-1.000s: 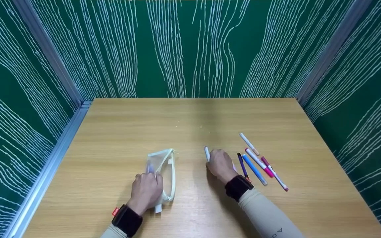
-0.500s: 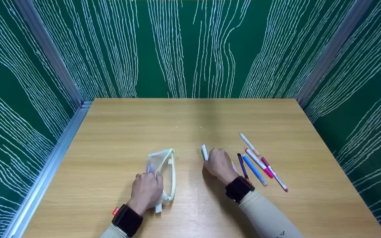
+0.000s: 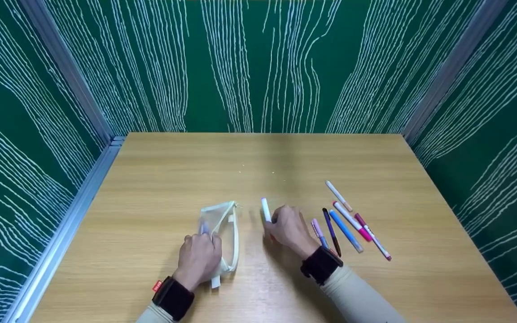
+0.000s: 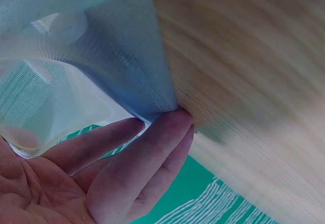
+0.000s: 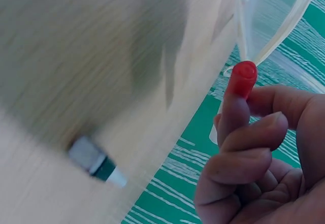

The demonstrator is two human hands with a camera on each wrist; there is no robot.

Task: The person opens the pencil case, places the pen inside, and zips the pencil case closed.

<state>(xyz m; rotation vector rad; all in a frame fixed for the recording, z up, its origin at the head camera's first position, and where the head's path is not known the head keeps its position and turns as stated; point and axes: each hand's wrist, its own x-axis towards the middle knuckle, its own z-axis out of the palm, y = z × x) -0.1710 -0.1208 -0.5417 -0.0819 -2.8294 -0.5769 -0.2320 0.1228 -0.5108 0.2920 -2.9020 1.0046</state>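
Observation:
A pale see-through mesh zip pouch (image 3: 213,215) lies left of centre, its zip side spread open to the right. My left hand (image 3: 199,258) pinches its near side; in the left wrist view the fingertips (image 4: 177,117) meet at the mesh (image 4: 127,46). Something purplish shows through the mesh beside the knuckles. Right of the pouch, my right hand (image 3: 291,229) grips a white marker (image 3: 265,209) whose far end points away from me. The right wrist view shows the marker's red end (image 5: 244,76) sticking out past the index finger and thumb, close before the pouch's zip edge.
Right of my right hand lie several loose markers: a lilac one (image 3: 317,228), a dark purple one (image 3: 331,231), a blue one (image 3: 344,229), a white and pink one (image 3: 350,219) and others. Green walls with white lines border the wooden table (image 3: 173,170).
My right hand has lifted the white marker and moved left toward the pouch, uncovering the lilac marker. The left hand and pouch have stayed put.

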